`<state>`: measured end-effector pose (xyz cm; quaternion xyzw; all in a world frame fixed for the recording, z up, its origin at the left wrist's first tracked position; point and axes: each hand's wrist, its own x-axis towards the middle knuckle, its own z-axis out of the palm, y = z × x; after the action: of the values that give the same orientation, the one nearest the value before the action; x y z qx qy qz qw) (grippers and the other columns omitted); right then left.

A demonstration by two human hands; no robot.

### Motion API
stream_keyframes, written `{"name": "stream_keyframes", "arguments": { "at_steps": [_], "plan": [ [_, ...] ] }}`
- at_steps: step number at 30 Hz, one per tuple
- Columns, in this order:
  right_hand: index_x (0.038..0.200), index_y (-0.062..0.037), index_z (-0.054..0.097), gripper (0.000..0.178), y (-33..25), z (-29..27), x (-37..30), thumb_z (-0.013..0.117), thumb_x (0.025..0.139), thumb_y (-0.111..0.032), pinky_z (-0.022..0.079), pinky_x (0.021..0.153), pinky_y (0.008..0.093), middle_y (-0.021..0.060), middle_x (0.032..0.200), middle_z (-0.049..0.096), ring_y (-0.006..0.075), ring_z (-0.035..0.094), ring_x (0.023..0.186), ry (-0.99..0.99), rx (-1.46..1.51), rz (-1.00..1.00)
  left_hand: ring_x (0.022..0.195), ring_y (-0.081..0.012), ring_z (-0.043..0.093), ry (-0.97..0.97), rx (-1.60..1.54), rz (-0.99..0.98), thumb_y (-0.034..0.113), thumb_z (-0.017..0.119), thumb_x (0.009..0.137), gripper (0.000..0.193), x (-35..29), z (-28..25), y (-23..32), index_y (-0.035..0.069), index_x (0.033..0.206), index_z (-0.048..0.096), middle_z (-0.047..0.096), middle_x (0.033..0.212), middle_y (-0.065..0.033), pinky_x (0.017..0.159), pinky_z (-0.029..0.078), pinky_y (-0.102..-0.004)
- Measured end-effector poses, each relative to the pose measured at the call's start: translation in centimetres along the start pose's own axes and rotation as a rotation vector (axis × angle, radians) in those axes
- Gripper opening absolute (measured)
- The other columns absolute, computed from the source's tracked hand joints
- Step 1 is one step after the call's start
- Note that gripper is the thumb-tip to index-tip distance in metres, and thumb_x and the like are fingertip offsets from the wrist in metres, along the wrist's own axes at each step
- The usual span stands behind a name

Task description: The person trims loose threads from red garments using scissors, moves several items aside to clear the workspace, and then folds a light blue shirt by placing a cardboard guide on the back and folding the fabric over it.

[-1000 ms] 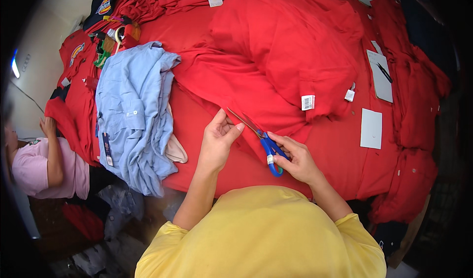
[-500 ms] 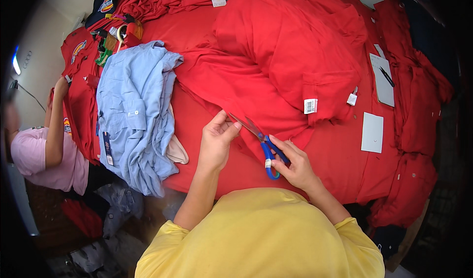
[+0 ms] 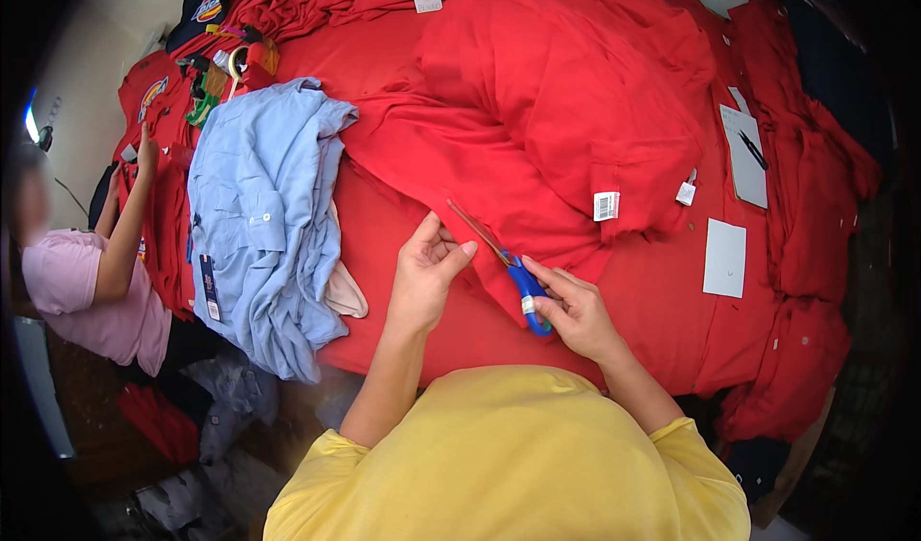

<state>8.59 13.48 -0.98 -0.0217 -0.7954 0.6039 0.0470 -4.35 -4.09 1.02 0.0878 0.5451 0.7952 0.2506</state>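
Observation:
A large red garment (image 3: 566, 90) lies bunched on the red-covered table (image 3: 393, 335), with a white barcode label (image 3: 605, 206) near its right end. My right hand (image 3: 573, 311) grips blue-handled scissors (image 3: 519, 278) whose blades are together and point up and to the left. Close to the blade tips, my left hand (image 3: 429, 265) pinches at the garment's near edge with thumb and fingers; what lies between them is too small to make out.
Left of my hands lies a light blue shirt (image 3: 264, 215) with a dark tag. A notepad with a pen (image 3: 744, 157) and a white paper (image 3: 724, 258) lie at the right. Red garments (image 3: 811, 224) line the right edge. A person in pink (image 3: 106, 292) handles red clothing at far left.
The scissor blades have come together from an open position, and the handles have closed. My left hand has barely moved. The person at left has raised an arm.

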Motion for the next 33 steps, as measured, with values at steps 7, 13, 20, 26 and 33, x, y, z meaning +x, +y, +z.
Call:
{"name": "stream_keyframes", "arguments": {
  "at_steps": [7,13,20,26,33],
  "plan": [
    [0.137,-0.0052,0.050,0.049,0.2,0.5,1.8,0.059,0.088,-0.004,0.048,0.070,0.0306,0.0118,0.090,0.061,0.0173,0.061,0.075,0.002,0.073,-0.012,0.103,-0.0110,0.059,-0.052,0.024,-0.005,-0.007,0.061,0.084,0.054,0.1,-0.4,0.3,-0.001,0.135,0.045,0.061,0.118,-0.0070,0.087,0.048,-0.0242],
    [0.136,-0.0051,0.050,0.049,0.5,0.6,2.0,0.059,0.088,-0.004,0.049,0.071,0.0287,0.0132,0.098,0.063,0.0170,0.062,0.078,-0.036,-0.009,0.013,0.106,-0.0117,0.058,0.060,-0.107,0.018,-0.002,0.058,0.088,0.039,1.6,-2.3,-0.4,-0.001,0.127,0.054,0.062,0.117,-0.0068,0.095,0.043,-0.0271],
    [0.136,-0.0038,0.050,0.049,0.9,1.5,4.2,0.060,0.088,-0.006,0.048,0.068,0.0269,0.0108,0.094,0.062,0.0151,0.058,0.073,0.021,0.028,-0.166,0.095,-0.0072,0.057,0.012,-0.020,0.021,-0.003,0.057,0.089,0.043,1.4,-1.4,0.9,0.001,0.131,0.049,0.062,0.116,-0.0049,0.080,0.043,-0.0199],
    [0.136,-0.0037,0.050,0.051,0.8,1.3,4.0,0.064,0.088,-0.013,0.049,0.073,0.0289,0.0107,0.095,0.062,0.0161,0.059,0.080,-0.044,0.047,0.054,0.096,-0.0097,0.059,0.094,-0.202,0.011,-0.006,0.058,0.087,0.042,2.7,-2.7,0.9,0.001,0.128,0.052,0.063,0.111,-0.0046,0.084,0.046,-0.0229],
    [0.137,-0.0042,0.049,0.050,0.4,2.1,5.4,0.062,0.090,-0.011,0.049,0.074,0.0295,0.0110,0.095,0.061,0.0171,0.059,0.081,-0.038,0.041,-0.084,0.091,-0.0071,0.059,0.050,-0.064,0.025,-0.006,0.058,0.087,0.039,2.7,-3.3,0.8,0.001,0.126,0.054,0.064,0.108,-0.0029,0.079,0.045,-0.0206]
  ]
}}
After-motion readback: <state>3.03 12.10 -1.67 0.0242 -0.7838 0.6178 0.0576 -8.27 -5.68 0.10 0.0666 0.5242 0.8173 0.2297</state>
